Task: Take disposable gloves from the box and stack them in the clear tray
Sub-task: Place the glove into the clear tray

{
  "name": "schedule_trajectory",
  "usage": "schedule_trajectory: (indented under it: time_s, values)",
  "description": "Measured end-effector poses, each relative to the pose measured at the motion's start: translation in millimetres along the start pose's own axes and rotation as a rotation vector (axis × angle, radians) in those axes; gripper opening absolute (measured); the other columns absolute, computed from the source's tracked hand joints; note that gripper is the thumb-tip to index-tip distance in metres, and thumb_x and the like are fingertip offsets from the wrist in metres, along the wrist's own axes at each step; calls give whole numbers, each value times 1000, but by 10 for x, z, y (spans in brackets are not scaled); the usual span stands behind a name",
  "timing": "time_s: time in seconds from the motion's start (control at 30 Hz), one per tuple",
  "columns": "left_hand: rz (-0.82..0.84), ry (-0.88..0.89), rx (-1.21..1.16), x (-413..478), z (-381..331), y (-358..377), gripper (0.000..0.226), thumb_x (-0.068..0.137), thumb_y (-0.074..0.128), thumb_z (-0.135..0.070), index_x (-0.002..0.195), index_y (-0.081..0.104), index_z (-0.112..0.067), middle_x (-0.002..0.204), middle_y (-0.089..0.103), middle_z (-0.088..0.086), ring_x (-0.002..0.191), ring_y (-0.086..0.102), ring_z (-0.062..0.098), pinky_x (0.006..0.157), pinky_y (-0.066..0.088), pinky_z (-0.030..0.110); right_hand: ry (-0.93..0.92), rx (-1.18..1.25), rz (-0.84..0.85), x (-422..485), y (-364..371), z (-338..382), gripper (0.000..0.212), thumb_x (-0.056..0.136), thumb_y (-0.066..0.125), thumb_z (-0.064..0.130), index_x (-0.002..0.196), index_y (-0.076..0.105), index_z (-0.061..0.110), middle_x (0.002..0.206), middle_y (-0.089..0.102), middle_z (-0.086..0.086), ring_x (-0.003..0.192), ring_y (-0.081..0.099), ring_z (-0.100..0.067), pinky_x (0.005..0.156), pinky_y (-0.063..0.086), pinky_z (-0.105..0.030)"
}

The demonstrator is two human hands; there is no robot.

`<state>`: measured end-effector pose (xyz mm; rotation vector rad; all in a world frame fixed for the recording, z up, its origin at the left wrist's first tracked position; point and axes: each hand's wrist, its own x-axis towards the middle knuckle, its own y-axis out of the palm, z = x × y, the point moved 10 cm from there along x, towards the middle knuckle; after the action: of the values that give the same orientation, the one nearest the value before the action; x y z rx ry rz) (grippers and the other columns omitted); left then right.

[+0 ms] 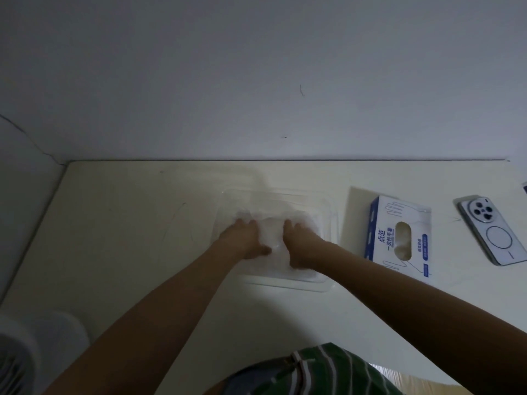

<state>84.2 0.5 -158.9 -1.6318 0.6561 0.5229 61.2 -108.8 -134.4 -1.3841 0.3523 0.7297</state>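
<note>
Dim light covers a cream table set against a pale wall. From the head camera, a person's left hand and right hand lie side by side on a pile of thin gloves inside the clear tray. The fingers appear flat, pressing down and gripping nothing. The glove box lies just right of the tray, with a phone beyond it. The step in hand looks like flattening the stack; next, a hand would likely reach for the box's oval opening.
</note>
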Motion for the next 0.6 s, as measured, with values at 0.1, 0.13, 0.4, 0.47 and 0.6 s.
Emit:
schedule_trajectory:
  time_s: [0.1,0.13,0.4,0.47,0.6]
  values:
    - [-176,3,60,-153,-125,-431,43,93,52,-41,128,56,-15,127,59,9,112,58,28,87,46,32,-124,51,-160,-185,-439,32,40,89,62,9,127,51,4,123,51,-15,111,56,-28,83,43,-25]
    - [-259,1,68,-214,-183,-574,34,94,51,-36,118,62,-15,117,64,8,102,61,27,78,46,30,-159,75,-216,-255,-601,18,36,89,63,14,124,55,7,119,55,-11,107,57,-26,84,45,-27]
    - [-579,327,-210,-623,-1492,-1049,14,92,54,-27,96,65,-21,86,69,-3,76,61,18,67,45,27,2,317,-544,-784,-1243,-1241,15,91,57,22,98,69,17,91,70,-2,84,64,-21,79,54,-39]
    - [-540,421,-283,-631,-1891,-970,13,90,55,-25,97,65,-21,87,69,-1,78,62,21,70,47,29,111,305,-520,-841,-1034,-1686,15,90,55,20,92,69,14,91,70,-5,83,64,-23,78,55,-40]
    - [-293,525,-246,-450,-2561,-462,29,90,62,-23,118,58,-17,103,68,7,91,63,26,77,47,30,274,266,-355,-853,-390,-2302,9,88,60,20,96,65,19,96,69,-4,79,62,-17,68,53,-30]
